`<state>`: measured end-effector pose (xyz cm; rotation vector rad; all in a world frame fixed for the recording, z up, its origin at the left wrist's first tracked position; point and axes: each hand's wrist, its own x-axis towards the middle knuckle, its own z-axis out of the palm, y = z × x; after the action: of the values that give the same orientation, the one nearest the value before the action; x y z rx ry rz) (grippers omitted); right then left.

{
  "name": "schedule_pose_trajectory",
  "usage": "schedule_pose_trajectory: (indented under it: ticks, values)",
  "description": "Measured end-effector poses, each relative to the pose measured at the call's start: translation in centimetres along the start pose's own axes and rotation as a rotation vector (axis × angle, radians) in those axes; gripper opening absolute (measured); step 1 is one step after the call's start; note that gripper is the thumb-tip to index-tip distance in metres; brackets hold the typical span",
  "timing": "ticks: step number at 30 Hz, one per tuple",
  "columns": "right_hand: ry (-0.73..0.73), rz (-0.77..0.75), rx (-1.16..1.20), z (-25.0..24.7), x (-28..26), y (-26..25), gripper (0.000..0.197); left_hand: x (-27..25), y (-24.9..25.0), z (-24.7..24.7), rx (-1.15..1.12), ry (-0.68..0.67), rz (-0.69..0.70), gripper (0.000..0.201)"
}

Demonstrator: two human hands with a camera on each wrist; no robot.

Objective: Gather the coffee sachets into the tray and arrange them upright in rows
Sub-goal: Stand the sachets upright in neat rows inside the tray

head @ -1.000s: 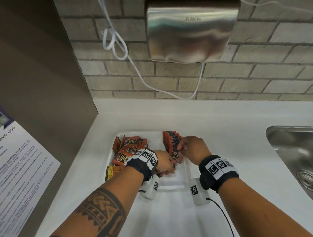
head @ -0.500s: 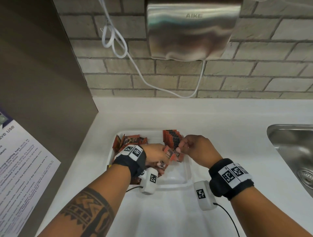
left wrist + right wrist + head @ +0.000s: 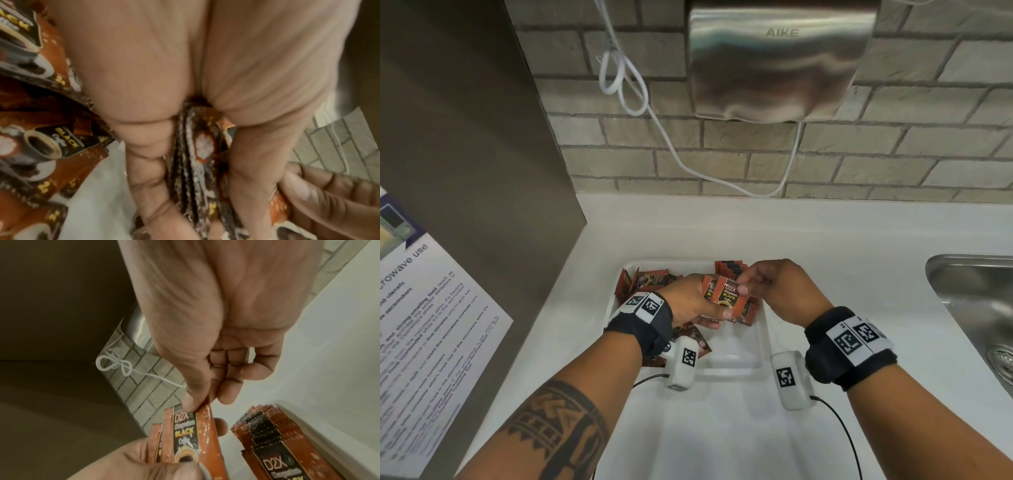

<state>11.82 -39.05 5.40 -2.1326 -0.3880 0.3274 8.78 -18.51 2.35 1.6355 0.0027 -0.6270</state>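
A clear plastic tray [image 3: 763, 349] sits on the white counter. My left hand [image 3: 698, 305] grips a small stack of orange-and-black coffee sachets [image 3: 729, 298] above the tray; the stack's edges [image 3: 195, 162] show between thumb and fingers. My right hand [image 3: 767, 287] pinches the top edge of the front sachet [image 3: 185, 431] with thumb and forefinger. A row of sachets [image 3: 731, 269] stands upright in the tray's far right part [image 3: 265, 431]. Loose sachets [image 3: 647, 281] lie heaped in the tray's left side [image 3: 41, 146].
A steel sink [image 3: 976, 301] is set into the counter at right. A steel hand dryer [image 3: 777, 58] hangs on the brick wall with a white cable [image 3: 664, 126] looping down. A brown side panel [image 3: 465, 154] with a paper notice [image 3: 424, 318] stands at left.
My left hand has lifted a stack of sachets up off the tray and turned its printed face to the camera. My right hand left the standing row and now pinches the front sachet's top.
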Motion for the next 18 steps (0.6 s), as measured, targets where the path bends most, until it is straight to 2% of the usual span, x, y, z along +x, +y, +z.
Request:
schedule_pose_trajectory:
  ticks: [4, 6, 9, 11, 13, 18]
  values:
    - [0.01, -0.001, -0.078, -0.3, -0.2, -0.5, 0.006, -0.1, 0.3, 0.0, 0.196, 0.06, 0.028, 0.041]
    - [0.035, 0.007, -0.131, -0.5, -0.2, -0.6, 0.006, 0.0, 0.5, -0.4, 0.469, 0.1, 0.017, 0.034]
    - [0.051, 0.039, -0.219, -0.9, -0.3, -0.3, 0.005, -0.4, 1.2, -0.8, 0.95, 0.09, -0.112, 0.021]
    - [0.044, 0.066, -0.273, -0.8, -0.3, 0.2, 0.003, -0.5, 1.6, -0.3, 1.141, 0.043, -0.242, 0.038]
    - [0.044, 0.066, -0.331, -0.5, -0.4, 0.5, 0.004, -0.4, 1.8, 0.4, 1.208, 0.009, -0.318, 0.044]
    - [0.028, 0.098, -0.41, 0.8, 0.0, 1.1, 0.013, 0.9, 1.3, 2.6, 1.112, -0.136, -0.293, 0.041]
